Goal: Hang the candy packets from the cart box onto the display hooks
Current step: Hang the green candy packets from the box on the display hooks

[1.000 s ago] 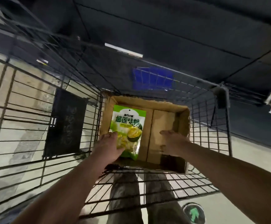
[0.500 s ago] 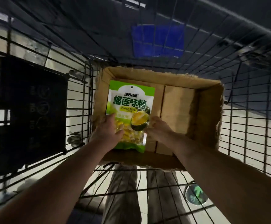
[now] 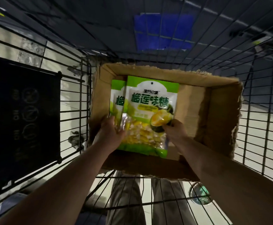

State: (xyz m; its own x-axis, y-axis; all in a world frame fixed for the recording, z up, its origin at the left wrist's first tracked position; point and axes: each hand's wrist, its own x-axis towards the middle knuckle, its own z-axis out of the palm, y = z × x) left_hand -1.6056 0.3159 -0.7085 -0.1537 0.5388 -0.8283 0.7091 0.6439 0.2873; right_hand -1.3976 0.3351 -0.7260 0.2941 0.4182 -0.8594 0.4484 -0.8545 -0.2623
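The left hand [image 3: 110, 135] grips the front candy packet [image 3: 150, 114] at its 8 o'clock corner; the right hand [image 3: 175, 133], earlier empty on the cardboard box [image 3: 222, 114], now pinches its 4 o'clock edge. A second packet [image 3: 117, 101] has appeared behind, toward 9 o'clock, inside the wire cart [image 3: 74, 98].

Pale floor tiles [image 3: 262, 127] show through black wire mesh [image 3: 74, 98] on every side. A dark placard [image 3: 23, 114] with faint round symbols hangs on the left mesh. A blue patch [image 3: 163, 30] lies beyond, amid dim shadow. A green round floor sticker [image 3: 200, 194] sits lower right.
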